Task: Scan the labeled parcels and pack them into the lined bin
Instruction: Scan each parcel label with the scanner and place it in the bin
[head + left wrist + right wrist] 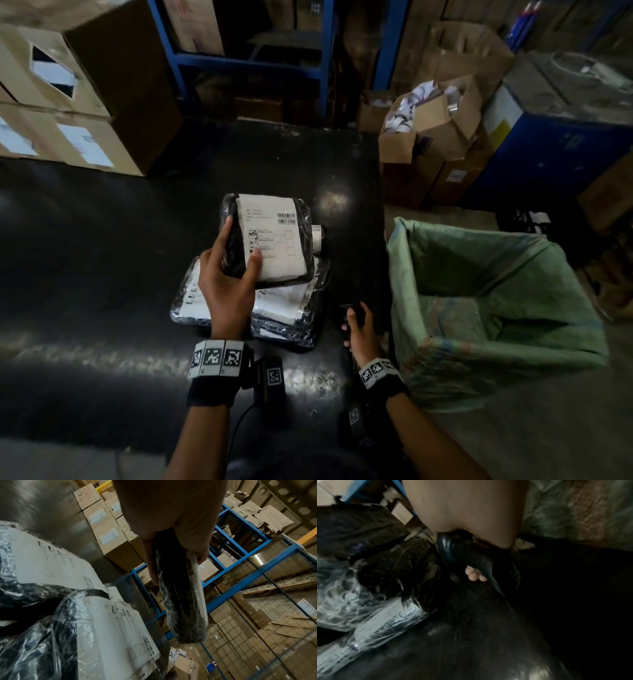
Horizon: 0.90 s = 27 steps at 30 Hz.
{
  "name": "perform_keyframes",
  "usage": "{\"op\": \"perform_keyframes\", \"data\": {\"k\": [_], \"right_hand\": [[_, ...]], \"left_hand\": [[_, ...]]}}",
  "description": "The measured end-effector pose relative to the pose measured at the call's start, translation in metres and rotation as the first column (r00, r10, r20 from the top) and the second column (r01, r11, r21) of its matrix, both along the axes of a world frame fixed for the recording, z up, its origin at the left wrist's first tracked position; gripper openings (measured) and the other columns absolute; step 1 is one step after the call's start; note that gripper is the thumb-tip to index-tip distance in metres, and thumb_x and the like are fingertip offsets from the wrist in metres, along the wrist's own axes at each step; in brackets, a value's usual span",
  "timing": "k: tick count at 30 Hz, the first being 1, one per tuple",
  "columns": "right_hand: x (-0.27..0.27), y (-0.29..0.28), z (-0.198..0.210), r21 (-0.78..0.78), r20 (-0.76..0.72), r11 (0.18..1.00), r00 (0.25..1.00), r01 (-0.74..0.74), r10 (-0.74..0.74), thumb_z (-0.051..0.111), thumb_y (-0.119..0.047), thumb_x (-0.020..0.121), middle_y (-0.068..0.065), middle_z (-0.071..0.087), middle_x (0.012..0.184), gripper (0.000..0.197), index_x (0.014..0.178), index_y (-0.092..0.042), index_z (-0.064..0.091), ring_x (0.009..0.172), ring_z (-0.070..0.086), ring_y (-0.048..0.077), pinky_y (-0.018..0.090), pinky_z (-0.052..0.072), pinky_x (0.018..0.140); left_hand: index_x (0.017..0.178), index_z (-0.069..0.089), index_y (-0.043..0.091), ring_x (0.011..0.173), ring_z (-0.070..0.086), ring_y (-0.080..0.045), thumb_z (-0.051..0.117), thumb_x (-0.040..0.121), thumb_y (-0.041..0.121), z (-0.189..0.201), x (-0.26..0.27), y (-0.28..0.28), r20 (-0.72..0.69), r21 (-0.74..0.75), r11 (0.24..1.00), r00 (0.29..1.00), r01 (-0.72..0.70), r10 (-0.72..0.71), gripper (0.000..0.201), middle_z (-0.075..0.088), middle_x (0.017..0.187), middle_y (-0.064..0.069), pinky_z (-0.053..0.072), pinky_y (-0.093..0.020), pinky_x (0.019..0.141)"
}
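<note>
Your left hand (224, 284) grips 1 parcel (274, 240) above 2 more. Your right hand (359, 330) holds the scanner (471, 559) low by the bin (496, 308). The shiny wrap could slip, or glare could spoil the scan.

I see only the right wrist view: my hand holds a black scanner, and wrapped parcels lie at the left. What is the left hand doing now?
Observer: The left hand holds one parcel above the others, label facing up.
Operator: How many parcels lie under it?
Observer: At least two, in an overlapping stack.
Operator: Is anything packed in the bin already?
Observer: The bin stands right of the stack; I see no parcel in it.
</note>
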State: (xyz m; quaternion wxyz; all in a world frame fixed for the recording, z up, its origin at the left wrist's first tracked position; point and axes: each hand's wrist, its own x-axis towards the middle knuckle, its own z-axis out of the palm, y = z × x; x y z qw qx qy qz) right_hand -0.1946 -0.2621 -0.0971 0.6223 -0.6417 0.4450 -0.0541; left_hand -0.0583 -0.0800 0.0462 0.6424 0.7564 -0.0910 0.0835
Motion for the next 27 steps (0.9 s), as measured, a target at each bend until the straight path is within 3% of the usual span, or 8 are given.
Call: {"op": "perform_keyframes", "data": {"k": [2, 4, 7, 10, 14, 18, 23, 27], "right_hand": [[-0.002, -0.006, 0.005, -0.093, -0.074, 0.992, 0.994, -0.091, 0.084, 0.040, -0.040, 0.103, 0.009, 0.038, 0.155, 0.056, 0.154, -0.023, 0.024, 0.136, 0.045, 0.027, 0.034, 0.039, 0.105], [-0.005, -0.013, 0.006, -0.279, -0.188, 0.945, 0.975, -0.169, 0.118, 0.037, -0.052, 0.100, 0.010, 0.038, 0.156, 0.061, 0.154, -0.028, 0.024, 0.143, 0.035, 0.029, 0.043, 0.019, 0.120], [-0.009, -0.017, 0.026, -0.386, -0.016, 0.916, 0.993, -0.112, 0.115, 0.033, -0.067, 0.090, 0.011, 0.049, 0.144, 0.067, 0.151, -0.041, 0.027, 0.130, 0.050, 0.027, 0.048, 0.038, 0.111], [-0.005, -0.018, 0.066, -0.405, 0.184, 0.913, 0.974, -0.044, 0.128, 0.043, -0.050, 0.099, 0.004, 0.056, 0.129, 0.049, 0.145, -0.052, 0.030, 0.113, 0.058, 0.016, 0.042, 0.050, 0.100], [0.005, -0.020, 0.114, -0.472, 0.330, 0.877, 0.906, -0.087, 0.267, 0.043, -0.046, 0.100, 0.001, 0.052, 0.136, 0.050, 0.146, -0.055, 0.027, 0.117, 0.055, 0.004, 0.029, 0.048, 0.098], [0.014, -0.020, 0.135, -0.538, 0.341, 0.834, 0.874, -0.121, 0.347, 0.041, -0.043, 0.102, -0.007, 0.044, 0.146, 0.051, 0.150, -0.050, 0.024, 0.119, 0.039, -0.024, 0.007, 0.036, 0.102], [0.017, -0.018, 0.142, -0.491, 0.415, 0.868, 0.856, -0.076, 0.309, 0.044, -0.036, 0.103, -0.014, 0.034, 0.157, 0.053, 0.152, -0.043, 0.026, 0.142, 0.032, -0.002, 0.036, 0.034, 0.118], [0.009, -0.027, 0.143, -0.496, 0.436, 0.869, 0.862, -0.012, 0.260, 0.046, -0.033, 0.102, -0.016, 0.037, 0.155, 0.052, 0.151, -0.042, 0.030, 0.141, 0.035, -0.002, 0.040, 0.037, 0.116]], "left_hand": [[0.149, 0.050, 0.042, 0.123, 0.063, -0.013, 0.079, 0.090, 0.021, -0.001, 0.001, -0.001, -0.006, 0.004, 1.000, 1.000, 0.030, -0.030, 0.069, 0.054, 0.120, 0.011, 0.058, -0.046, 0.102], [0.149, 0.050, 0.043, 0.123, 0.063, -0.014, 0.079, 0.090, 0.023, -0.004, 0.001, -0.004, 0.001, 0.023, 0.999, 0.999, 0.042, -0.042, 0.069, 0.055, 0.121, 0.008, 0.057, -0.047, 0.103], [0.150, 0.050, 0.039, 0.124, 0.063, -0.011, 0.078, 0.089, 0.025, -0.007, -0.001, -0.010, 0.004, 0.010, 0.997, 0.997, 0.073, -0.073, 0.069, 0.059, 0.130, -0.003, 0.056, -0.047, 0.105], [0.150, 0.052, 0.032, 0.125, 0.063, -0.005, 0.078, 0.091, 0.020, -0.006, -0.006, -0.020, -0.009, -0.047, 0.993, 0.994, 0.111, -0.111, 0.067, 0.059, 0.135, -0.004, 0.054, -0.044, 0.109], [0.150, 0.052, 0.033, 0.129, 0.062, -0.009, 0.078, 0.092, 0.018, -0.008, -0.016, -0.033, -0.015, -0.067, 0.984, 0.986, 0.167, -0.168, 0.065, 0.062, 0.137, 0.000, 0.052, -0.045, 0.111], [0.151, 0.050, 0.036, 0.135, 0.059, -0.015, 0.076, 0.090, 0.033, -0.008, -0.027, -0.044, -0.012, -0.067, 0.970, 0.972, 0.232, -0.233, 0.066, 0.062, 0.142, 0.004, 0.050, -0.050, 0.111], [0.150, 0.049, 0.039, 0.137, 0.057, -0.014, 0.076, 0.088, 0.037, -0.007, -0.039, -0.062, -0.027, -0.086, 0.953, 0.955, 0.292, -0.295, 0.068, 0.061, 0.145, 0.005, 0.051, -0.051, 0.110], [0.150, 0.051, 0.037, 0.133, 0.060, -0.012, 0.078, 0.091, 0.025, -0.004, -0.046, -0.077, -0.040, -0.132, 0.941, 0.946, 0.313, -0.320, 0.066, 0.063, 0.141, 0.002, 0.054, -0.047, 0.107]]}}
